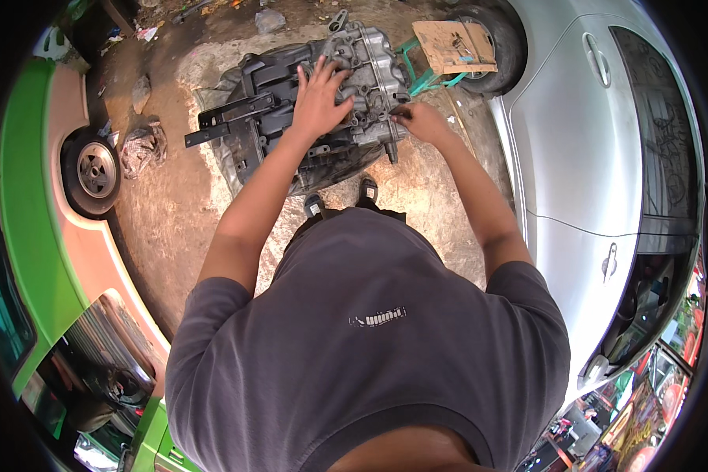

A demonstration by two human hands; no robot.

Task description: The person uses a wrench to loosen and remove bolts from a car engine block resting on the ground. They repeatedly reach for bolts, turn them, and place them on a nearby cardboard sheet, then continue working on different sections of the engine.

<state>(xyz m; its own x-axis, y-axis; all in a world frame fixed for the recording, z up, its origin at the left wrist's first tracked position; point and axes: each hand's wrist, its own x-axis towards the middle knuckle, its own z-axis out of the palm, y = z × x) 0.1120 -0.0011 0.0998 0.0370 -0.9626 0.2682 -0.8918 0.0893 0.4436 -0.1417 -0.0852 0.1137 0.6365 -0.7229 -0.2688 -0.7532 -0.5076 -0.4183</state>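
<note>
A flat piece of brown cardboard [455, 46], like an opened box, lies in the upper middle of the frame, a little to the right. It is roughly rectangular, with darker stains and small marks on its surface. It rests just beside the front wheel of the silver car.

In the lower right corner of the frame some colourful packages or signs [645, 425] show in red, yellow and green. They are too small and bent to tell more.
</note>
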